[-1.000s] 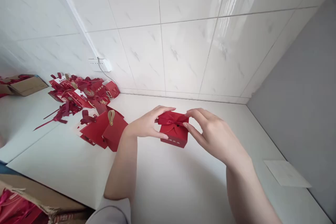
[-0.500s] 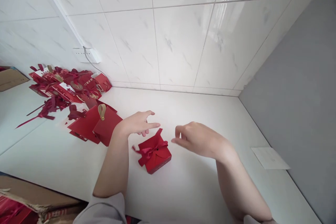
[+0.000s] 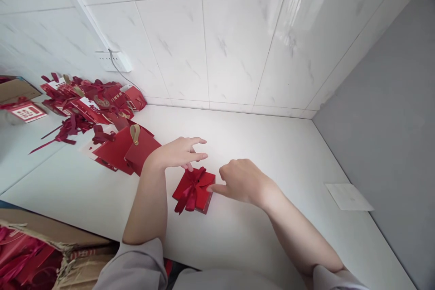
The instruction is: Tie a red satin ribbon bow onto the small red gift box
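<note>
A small red gift box (image 3: 204,197) with a dark red ribbon bow (image 3: 193,186) lies on the white table (image 3: 231,240) in front of me. My left hand (image 3: 181,152) hovers at the box's far left side, fingers spread, with the lower fingertips at or just above its far edge. On the right, my right hand (image 3: 239,181) has its fingers curled and its thumb stretched out to the box's right edge. Whether the thumb presses on it I cannot tell. Neither hand grips the box.
Red gift bags (image 3: 117,147) stand left of my left forearm. Behind them lies a pile of red boxes and ribbons (image 3: 102,95). A torn cardboard carton (image 3: 84,265) with red items is at lower left. A white sheet (image 3: 348,196) lies at right, beside the grey partition (image 3: 384,113).
The box has turned on the table, and its bow now trails toward me. My right hand has moved left to the box's edge. Another red-and-white box has come into view at far left.
</note>
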A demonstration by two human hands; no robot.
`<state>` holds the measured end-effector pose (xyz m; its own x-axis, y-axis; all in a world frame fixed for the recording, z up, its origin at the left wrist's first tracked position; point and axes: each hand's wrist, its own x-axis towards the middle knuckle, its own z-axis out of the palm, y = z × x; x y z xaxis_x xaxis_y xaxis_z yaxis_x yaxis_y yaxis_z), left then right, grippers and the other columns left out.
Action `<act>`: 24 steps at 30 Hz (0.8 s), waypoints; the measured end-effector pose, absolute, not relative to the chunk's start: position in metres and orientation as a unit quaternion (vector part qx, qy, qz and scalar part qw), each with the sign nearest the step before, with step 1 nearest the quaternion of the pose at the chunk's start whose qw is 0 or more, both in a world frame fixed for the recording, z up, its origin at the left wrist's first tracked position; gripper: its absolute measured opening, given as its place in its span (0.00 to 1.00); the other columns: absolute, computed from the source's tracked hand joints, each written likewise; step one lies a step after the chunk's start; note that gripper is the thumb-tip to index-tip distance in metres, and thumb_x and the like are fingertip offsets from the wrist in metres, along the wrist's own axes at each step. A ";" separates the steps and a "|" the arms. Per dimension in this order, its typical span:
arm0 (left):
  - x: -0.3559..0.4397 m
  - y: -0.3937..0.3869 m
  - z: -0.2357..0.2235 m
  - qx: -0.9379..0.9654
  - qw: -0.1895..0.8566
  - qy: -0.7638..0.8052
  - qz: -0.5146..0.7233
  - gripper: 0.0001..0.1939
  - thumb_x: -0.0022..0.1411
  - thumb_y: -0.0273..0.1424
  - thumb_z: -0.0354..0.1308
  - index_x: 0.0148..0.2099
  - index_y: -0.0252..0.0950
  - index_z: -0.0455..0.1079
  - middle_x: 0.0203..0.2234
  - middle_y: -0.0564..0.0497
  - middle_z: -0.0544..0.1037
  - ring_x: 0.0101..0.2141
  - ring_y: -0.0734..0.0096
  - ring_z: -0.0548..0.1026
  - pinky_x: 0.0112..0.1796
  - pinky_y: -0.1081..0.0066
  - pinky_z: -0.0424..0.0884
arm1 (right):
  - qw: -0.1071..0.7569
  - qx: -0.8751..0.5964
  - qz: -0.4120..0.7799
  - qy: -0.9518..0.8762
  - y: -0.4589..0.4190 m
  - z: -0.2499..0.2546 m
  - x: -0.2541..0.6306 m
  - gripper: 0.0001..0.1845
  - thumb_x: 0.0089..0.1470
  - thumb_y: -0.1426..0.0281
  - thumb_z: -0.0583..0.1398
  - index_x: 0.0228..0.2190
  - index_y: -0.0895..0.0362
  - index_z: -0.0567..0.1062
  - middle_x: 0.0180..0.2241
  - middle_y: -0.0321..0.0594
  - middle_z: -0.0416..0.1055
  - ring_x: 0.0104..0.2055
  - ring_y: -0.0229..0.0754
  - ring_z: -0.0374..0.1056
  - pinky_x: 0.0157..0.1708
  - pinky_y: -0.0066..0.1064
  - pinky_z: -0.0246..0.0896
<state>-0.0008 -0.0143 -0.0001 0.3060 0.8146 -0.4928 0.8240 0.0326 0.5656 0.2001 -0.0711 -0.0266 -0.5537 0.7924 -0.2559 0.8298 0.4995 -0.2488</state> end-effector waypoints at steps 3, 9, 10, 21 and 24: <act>0.000 -0.014 -0.001 0.693 0.422 0.585 0.008 0.36 0.56 0.52 0.56 0.64 0.47 0.58 0.47 0.44 0.77 0.33 0.61 0.80 0.35 0.68 0.75 | 0.041 0.418 -0.213 0.882 -0.080 -0.032 0.190 0.31 0.55 0.43 0.56 0.17 0.56 0.68 0.15 0.35 0.62 0.19 0.38 0.60 0.23 0.32 0.49; 0.000 -0.008 -0.007 0.726 0.388 0.568 -0.018 0.35 0.57 0.52 0.55 0.63 0.47 0.60 0.49 0.45 0.76 0.37 0.61 0.79 0.37 0.68 0.72 | 0.070 0.396 -0.197 0.894 -0.083 -0.043 0.167 0.15 0.57 0.58 0.60 0.26 0.57 0.74 0.25 0.38 0.72 0.28 0.41 0.69 0.23 0.30 0.49; -0.001 -0.008 -0.006 0.728 0.379 0.571 -0.024 0.35 0.57 0.52 0.55 0.64 0.47 0.59 0.50 0.45 0.76 0.37 0.61 0.79 0.37 0.68 0.72 | 0.081 0.422 -0.177 0.886 -0.080 -0.042 0.169 0.13 0.59 0.64 0.58 0.27 0.57 0.74 0.25 0.40 0.73 0.28 0.42 0.70 0.23 0.30 0.49; -0.016 -0.018 -0.017 0.754 0.350 0.553 0.056 0.26 0.54 0.53 0.58 0.51 0.46 0.69 0.55 0.49 0.70 0.53 0.55 0.70 0.50 0.62 0.68 | 0.017 0.555 -0.199 0.807 -0.048 -0.024 0.235 0.18 0.66 0.61 0.47 0.36 0.54 0.73 0.32 0.42 0.75 0.31 0.45 0.70 0.27 0.32 0.56; -0.016 -0.023 -0.039 0.759 0.412 0.493 0.103 0.21 0.51 0.46 0.65 0.45 0.45 0.68 0.56 0.51 0.68 0.54 0.58 0.69 0.52 0.61 0.68 | -0.010 0.551 -0.244 0.798 -0.035 -0.031 0.240 0.18 0.66 0.60 0.46 0.41 0.52 0.72 0.39 0.42 0.76 0.39 0.46 0.71 0.31 0.32 0.58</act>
